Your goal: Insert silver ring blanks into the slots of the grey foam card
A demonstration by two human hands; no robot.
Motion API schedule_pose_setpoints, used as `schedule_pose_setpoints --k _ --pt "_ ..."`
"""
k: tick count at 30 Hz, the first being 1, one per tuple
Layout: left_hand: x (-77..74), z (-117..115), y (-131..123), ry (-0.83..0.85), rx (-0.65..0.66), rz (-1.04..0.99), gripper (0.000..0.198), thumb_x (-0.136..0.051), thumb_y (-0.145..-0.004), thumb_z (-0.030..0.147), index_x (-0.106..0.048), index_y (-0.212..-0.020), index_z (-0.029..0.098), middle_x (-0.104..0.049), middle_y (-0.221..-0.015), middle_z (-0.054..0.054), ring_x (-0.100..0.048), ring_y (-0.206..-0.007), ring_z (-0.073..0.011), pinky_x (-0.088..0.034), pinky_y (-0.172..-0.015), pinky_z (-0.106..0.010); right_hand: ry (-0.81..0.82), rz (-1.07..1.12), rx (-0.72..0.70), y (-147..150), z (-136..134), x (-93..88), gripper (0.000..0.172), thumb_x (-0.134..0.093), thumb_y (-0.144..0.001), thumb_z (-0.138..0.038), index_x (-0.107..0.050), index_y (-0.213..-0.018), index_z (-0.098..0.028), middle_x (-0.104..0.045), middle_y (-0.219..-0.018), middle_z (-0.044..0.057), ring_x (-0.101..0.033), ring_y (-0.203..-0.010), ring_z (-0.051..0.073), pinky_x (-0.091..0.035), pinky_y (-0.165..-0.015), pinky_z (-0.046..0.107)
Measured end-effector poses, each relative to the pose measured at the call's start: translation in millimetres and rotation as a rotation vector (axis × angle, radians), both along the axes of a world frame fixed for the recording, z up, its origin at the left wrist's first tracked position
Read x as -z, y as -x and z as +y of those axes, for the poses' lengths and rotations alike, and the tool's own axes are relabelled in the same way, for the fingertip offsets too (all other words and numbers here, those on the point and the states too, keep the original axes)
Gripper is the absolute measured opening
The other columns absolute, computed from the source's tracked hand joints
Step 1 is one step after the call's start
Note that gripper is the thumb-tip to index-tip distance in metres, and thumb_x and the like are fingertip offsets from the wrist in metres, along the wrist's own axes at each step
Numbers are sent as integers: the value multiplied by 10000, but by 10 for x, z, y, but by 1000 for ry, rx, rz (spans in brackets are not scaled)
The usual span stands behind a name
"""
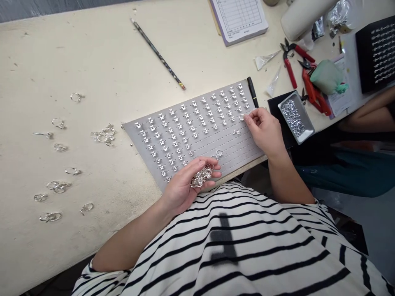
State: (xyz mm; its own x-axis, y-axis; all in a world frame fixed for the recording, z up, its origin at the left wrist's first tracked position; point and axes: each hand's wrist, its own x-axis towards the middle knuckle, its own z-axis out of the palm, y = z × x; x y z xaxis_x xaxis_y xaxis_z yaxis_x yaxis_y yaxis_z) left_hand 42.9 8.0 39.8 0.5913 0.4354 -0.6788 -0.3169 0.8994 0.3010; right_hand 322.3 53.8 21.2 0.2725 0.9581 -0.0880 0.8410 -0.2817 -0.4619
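A grey slotted board (228, 144) lies at a slant on the table, with rows of silver rings (175, 119) standing in its slots. My left hand (191, 181), palm up at the board's near edge, cups a pile of silver rings (202, 176). Over the board's right part, my right hand (266, 130) pinches one silver ring (242, 117) between thumb and fingertips. Two loose rings, one (236, 132) near my right hand and one (219, 153) just beyond my left fingers, rest on the bare slots.
Loose rings (58, 187) are scattered at the left. A pencil (159, 55) and a form pad (240, 20) lie behind. At the right are a black pen (252, 92), red-handled pliers (290, 70), a tray of small silver pieces (296, 117) and another person's arm (370, 113).
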Motion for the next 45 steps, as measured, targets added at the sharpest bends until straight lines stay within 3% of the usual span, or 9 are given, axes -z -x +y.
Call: schedule_pose_setpoints --k 3,6,11,19,24,31,36,45 --pt "3 1 0 3 -2 -4 221 -663 -975 363 -785 -1034 188 -718 -1084 -71 -725 -956 -153 -633 -720 -169 -129 5 -77 16 -64 -11 131 -553 -1008 -355 -615 -1027 -241 -659 -904 19 -581 -773 170 -447 -728 352" --pt "5 0 -2 5 -2 -3 218 -659 -979 360 -784 -1031 190 -720 -1082 -70 -724 -952 -151 -633 -721 -168 -214 5 -212 3 -76 -15 163 -564 -1009 -310 -635 -1140 -244 -680 -1076 47 -610 -884 185 -485 -886 396" --pt "9 -4 -1 2 -2 -2 219 -652 -982 359 -784 -1025 190 -720 -1081 -68 -727 -950 -149 -632 -713 -164 -144 -27 -311 -64 26 -6 142 -520 -1020 -272 -655 -992 -237 -690 -1045 63 -619 -1023 238 -481 -961 435" --pt "2 -1 3 8 -4 8 218 -651 -981 357 -784 -1032 192 -718 -1084 -70 -732 -955 -156 -638 -712 -170 22 -99 -459 -123 223 -117 167 -470 -1025 -265 -635 -1016 -239 -629 -1052 74 -578 -1044 261 -480 -950 461" --pt "-6 4 1 27 -16 4 211 -641 -984 331 -789 -1021 185 -723 -1061 -75 -738 -941 -158 -637 -698 -167 -37 -103 -420 -98 293 -81 24 -581 -979 -264 -600 -976 -249 -623 -1001 71 -583 -972 254 -488 -895 447" --pt "10 15 13 7 -11 -2 216 -664 -970 356 -789 -1025 188 -719 -1084 -78 -735 -957 -163 -635 -708 -169 -179 -64 -348 26 50 -197 88 -574 -1013 -337 -599 -988 -257 -621 -910 49 -585 -855 215 -487 -835 411" --pt "18 13 17 1 -9 -2 221 -682 -957 385 -788 -1020 202 -720 -1087 -65 -731 -962 -156 -628 -711 -161 -137 46 -468 151 -160 -201 97 -615 -1000 -328 -640 -1007 -235 -679 -921 43 -622 -842 192 -507 -822 372" --pt "-9 16 24 -3 -3 2 223 -664 -971 382 -782 -1027 202 -711 -1086 -60 -729 -969 -158 -628 -714 -165 -122 104 -389 115 -294 -70 42 -598 -990 -253 -639 -987 -247 -707 -945 35 -651 -861 192 -544 -795 350"
